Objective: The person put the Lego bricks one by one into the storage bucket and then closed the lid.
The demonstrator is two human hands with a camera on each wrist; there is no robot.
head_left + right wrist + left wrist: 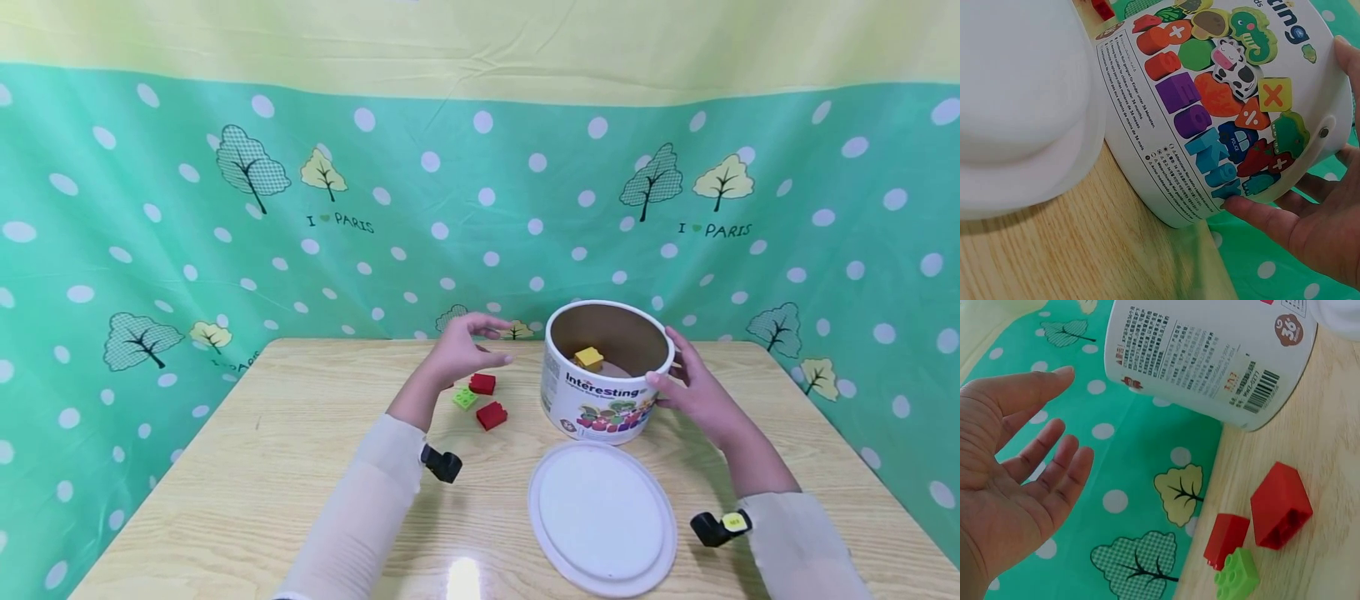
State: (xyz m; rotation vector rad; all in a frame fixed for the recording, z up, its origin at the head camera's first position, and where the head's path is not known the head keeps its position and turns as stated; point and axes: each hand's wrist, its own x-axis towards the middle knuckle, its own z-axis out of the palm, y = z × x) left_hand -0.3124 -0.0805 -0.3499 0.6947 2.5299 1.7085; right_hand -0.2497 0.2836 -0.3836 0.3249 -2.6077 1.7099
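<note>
A white toy bucket (600,408) with a printed label stands toward the back right of the table, its top uncovered. Inside it lies a yellow block (588,358). My right hand (697,392) grips the bucket's right side, thumb on the front near the white handle (1310,162) and fingers round the side. To the left of the bucket, my left hand (463,346) is held in the air with fingers spread and nothing in it. Below that hand lie a red block (491,415), another red block (482,383) and a lime-green block (465,398).
A round white lid (603,517) lies flat on the wooden table (262,475), in front of the bucket. Behind the table hangs a green dotted curtain (510,233) with printed trees. A bit of red shows beside the left hand, mostly hidden.
</note>
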